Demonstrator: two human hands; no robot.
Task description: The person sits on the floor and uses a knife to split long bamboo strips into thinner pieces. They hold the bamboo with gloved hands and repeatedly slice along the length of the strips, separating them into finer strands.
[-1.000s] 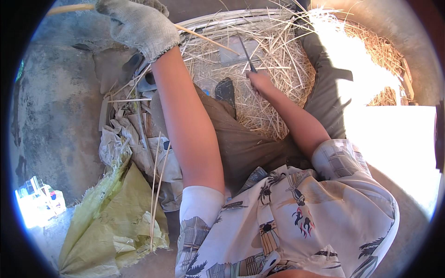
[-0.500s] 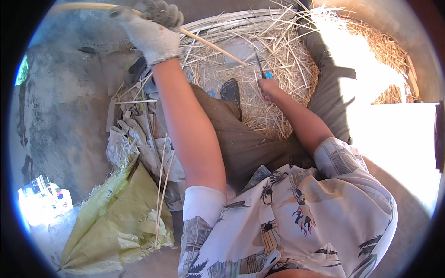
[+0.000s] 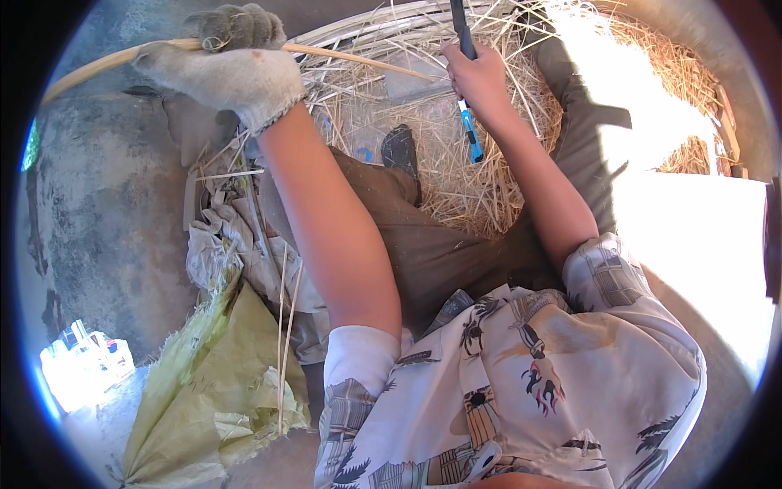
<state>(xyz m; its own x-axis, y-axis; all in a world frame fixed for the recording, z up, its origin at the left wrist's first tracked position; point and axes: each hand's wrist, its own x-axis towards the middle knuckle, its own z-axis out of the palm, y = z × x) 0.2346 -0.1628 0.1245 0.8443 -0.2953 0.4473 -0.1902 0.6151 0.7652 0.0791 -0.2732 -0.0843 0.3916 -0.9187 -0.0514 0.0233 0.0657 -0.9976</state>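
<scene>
The gloved left hand (image 3: 228, 69) is gripping a pale strip (image 3: 114, 61); the bare right hand (image 3: 479, 77) is clutching a blue-and-black tool (image 3: 470, 134), possibly a knife, above scattered straw (image 3: 464, 200).

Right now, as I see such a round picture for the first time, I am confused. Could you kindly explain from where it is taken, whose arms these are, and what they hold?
There is no machine here. A person wears a wide fisheye camera on the head, looking down, so edges bend and the corners go dark. The arms, patterned shirt and brown trousers are that person's own.

The left hand, in a pale work glove, grips a long pale strip. The bare right hand grips a dark tool with a blue end; its tip is out of view.

Around the dark shoe lie loose straw-like pieces. At lower left lies a yellow-green sheet.
</scene>
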